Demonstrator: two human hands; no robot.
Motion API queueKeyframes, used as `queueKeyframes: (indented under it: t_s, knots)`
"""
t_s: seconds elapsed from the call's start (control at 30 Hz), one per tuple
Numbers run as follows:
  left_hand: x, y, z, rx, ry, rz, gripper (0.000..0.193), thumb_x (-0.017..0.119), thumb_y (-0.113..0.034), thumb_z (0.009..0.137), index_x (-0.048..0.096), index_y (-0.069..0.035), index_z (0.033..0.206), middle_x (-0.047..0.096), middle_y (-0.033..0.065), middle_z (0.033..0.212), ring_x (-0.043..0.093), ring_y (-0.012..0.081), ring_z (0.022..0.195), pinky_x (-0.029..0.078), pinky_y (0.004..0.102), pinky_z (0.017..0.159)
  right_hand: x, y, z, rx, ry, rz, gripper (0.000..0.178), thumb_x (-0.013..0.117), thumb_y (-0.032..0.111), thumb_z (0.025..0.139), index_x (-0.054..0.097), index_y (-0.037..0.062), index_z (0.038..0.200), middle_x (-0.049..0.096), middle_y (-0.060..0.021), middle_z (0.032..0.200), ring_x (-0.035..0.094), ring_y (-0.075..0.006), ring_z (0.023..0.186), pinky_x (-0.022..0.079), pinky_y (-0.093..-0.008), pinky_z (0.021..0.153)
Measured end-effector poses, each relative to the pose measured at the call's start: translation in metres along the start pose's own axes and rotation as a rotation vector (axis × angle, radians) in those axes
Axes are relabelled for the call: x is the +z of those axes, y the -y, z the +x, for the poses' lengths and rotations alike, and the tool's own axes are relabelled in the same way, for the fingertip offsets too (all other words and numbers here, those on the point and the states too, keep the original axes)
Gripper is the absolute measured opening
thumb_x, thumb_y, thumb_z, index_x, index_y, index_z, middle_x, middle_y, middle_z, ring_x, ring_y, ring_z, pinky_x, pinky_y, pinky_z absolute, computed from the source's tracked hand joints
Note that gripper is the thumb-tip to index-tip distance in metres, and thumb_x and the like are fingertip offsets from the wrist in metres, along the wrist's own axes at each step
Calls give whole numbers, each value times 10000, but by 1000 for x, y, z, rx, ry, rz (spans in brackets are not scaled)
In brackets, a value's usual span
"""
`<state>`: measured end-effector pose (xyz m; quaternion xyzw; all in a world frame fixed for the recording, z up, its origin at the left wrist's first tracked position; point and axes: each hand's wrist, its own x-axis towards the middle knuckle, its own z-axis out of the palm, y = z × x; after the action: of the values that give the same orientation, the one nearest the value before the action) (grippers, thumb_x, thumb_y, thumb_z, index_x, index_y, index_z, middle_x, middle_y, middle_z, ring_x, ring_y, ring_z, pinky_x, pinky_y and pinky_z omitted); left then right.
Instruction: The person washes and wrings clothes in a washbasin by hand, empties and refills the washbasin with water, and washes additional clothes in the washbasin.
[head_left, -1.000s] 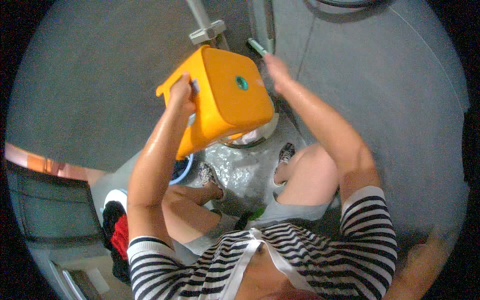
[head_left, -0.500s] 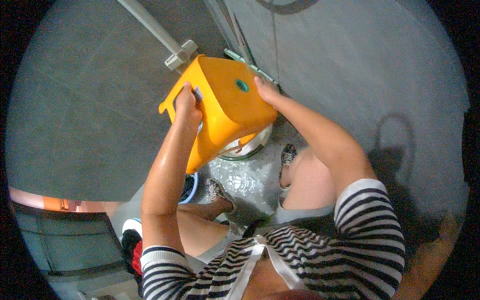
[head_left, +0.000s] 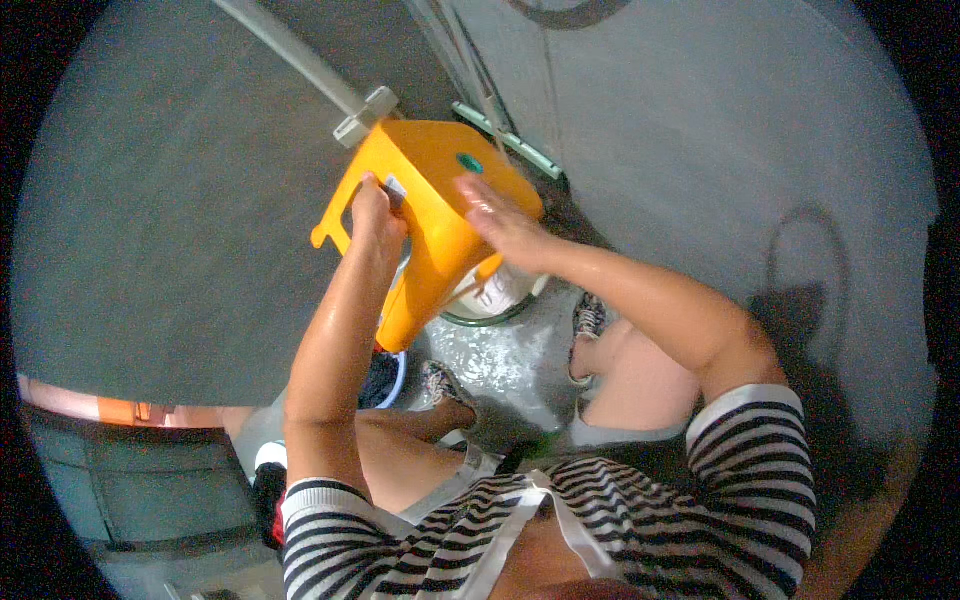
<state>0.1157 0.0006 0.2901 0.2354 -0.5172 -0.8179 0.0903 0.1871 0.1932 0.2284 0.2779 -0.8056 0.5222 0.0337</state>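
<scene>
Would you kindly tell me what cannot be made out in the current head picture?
Head view: the right hand has blurred fingers; whether they press on the yellow stool is unclear.
Head view: most fingers of the left hand are hidden by the hand itself and the stool.
Head view: part of the blue-rimmed basin is covered by the stool and left forearm.
Head view: the grey pole is cut off by the upper edge.
</scene>
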Motion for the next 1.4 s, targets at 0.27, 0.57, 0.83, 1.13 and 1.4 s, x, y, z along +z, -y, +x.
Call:
queueKeyframes:
  t_s: [0.27,0.57,0.83,1.13,1.4]
  knots:
    - [6,6,-71,-173,111,176,347,412,-347,918,521,-42,1041,577,100,957,553,221,831,438,362,771,-5,-21,58,114,-263,-95,598,255,438,925,178,53,1376,145,-155,1437,98,-291,1337,74,-397,1076]
    - [-91,-65,-36,-77,9,127,338,396,-363,910,535,-62,971,610,101,868,590,226,724,487,385,685,-5,-84,74,520,654,-319,595,282,419,919,296,-31,1308,324,-227,1342,307,-344,1251,225,-375,1042]
    - [-239,-176,-82,302,-72,-138,364,305,-307,930,526,-37,1033,604,127,980,587,245,877,476,369,803,-19,-130,65,533,99,-41,455,453,324,873,501,-25,1160,541,-163,1161,509,-273,1069,375,-339,918]
    - [-389,-214,-118,763,-588,-346,418,295,-375,889,476,-54,1087,525,124,1095,542,270,959,445,395,850,5,-129,73,563,269,95,469,521,393,848,478,105,1216,564,-2,958,538,-140,817,409,-299,638]
    - [-446,-220,-85,1127,-1367,-475,528,358,-419,859,461,-20,1188,507,125,1196,523,274,1039,405,393,899,-1,-132,69,676,307,206,510,533,440,833,454,132,1231,539,-6,1055,531,-137,881,401,-285,700]
